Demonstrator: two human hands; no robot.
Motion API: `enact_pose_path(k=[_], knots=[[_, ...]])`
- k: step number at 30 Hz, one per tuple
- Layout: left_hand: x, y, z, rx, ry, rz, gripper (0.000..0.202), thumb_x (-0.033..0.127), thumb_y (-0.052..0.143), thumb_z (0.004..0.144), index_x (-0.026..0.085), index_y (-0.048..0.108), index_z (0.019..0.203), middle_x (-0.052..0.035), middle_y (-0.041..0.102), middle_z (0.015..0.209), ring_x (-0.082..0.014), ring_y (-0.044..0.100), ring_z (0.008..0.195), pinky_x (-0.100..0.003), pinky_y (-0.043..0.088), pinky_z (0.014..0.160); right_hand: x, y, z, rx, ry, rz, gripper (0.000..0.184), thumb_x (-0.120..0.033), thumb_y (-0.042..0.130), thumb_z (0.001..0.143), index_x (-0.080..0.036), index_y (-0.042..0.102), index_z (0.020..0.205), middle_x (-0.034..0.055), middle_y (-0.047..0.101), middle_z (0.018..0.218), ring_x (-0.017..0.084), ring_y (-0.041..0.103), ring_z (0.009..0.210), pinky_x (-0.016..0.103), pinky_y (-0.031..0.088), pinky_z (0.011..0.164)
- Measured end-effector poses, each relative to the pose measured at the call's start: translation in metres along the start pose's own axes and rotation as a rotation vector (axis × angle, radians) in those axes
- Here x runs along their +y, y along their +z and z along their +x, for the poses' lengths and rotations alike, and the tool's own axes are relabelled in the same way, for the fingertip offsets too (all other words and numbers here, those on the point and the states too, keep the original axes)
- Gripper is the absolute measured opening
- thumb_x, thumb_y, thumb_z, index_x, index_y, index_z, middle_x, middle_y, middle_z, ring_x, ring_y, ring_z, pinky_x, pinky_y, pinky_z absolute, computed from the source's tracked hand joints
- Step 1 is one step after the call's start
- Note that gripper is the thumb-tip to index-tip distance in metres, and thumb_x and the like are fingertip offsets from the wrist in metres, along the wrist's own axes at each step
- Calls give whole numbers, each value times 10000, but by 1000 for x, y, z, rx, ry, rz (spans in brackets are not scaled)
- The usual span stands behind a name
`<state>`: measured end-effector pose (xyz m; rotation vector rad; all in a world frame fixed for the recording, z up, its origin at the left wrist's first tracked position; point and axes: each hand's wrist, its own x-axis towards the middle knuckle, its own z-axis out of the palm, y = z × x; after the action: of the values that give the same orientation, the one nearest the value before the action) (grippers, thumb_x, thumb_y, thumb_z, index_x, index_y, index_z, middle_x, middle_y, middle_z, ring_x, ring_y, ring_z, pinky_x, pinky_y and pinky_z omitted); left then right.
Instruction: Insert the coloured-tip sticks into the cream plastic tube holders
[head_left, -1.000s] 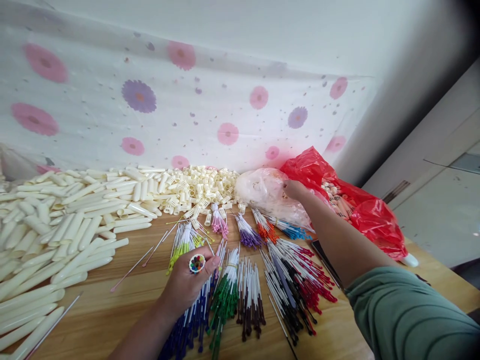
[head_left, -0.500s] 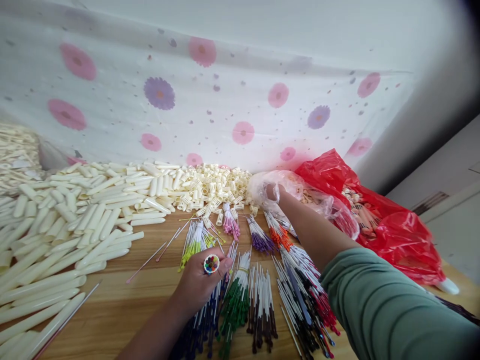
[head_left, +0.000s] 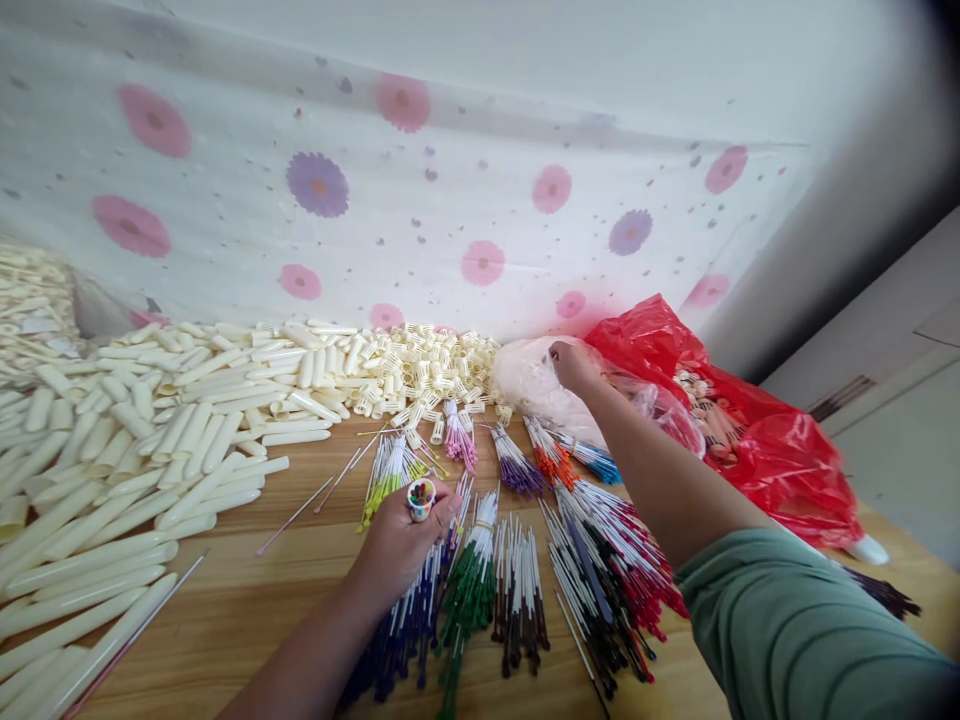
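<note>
Two hands: left hand (head_left: 401,545) grip clenched around small cup (head_left: 421,497), right hand (head_left: 574,365) at clear bag (head_left: 532,385), fingertips hidden, grip unclear

Wooden table (head_left: 247,590) — flowered sheet (head_left: 420,210) against white wall (head_left: 600,60).

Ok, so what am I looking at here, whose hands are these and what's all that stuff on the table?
No machine here: one camera worn on a person's head looks down at their own two bare hands. The left hand holds a small white cup of coloured tips. The right hand reaches onto a clear plastic bag beside a red bag; whether it grips, I cannot tell. On the wooden table lie cream tubes, small ribbed pieces and bundles of colour-tipped sticks.
</note>
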<state>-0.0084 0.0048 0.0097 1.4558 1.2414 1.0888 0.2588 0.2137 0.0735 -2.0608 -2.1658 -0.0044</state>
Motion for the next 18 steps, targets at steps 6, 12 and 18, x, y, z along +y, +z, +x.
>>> enact_pose_path(k=[6,12,18], knots=[[9,15,-5,10,-51,-226,252,398,633,742,146,640,735,-7,628,653,-118,547,532,-245,448,540,-30,-11,-100,174,-72,297,275,-269,272,983,-144,511,1028,37,632,840,120,597,714,231,491,636],[7,35,-19,-101,-21,-360,285,393,701,718,148,661,857,-40,684,794,-165,615,668,-294,512,649,-106,26,-202,234,-428,814,25,-225,471,857,-228,475,833,14,582,748,147,544,637,270,448,582],[-2,35,-16,5,24,-325,252,367,728,711,141,618,723,29,575,581,-97,496,517,-211,386,500,-110,34,-214,266,-372,1197,84,-271,526,851,-224,501,787,29,643,816,138,601,668,272,489,591]])
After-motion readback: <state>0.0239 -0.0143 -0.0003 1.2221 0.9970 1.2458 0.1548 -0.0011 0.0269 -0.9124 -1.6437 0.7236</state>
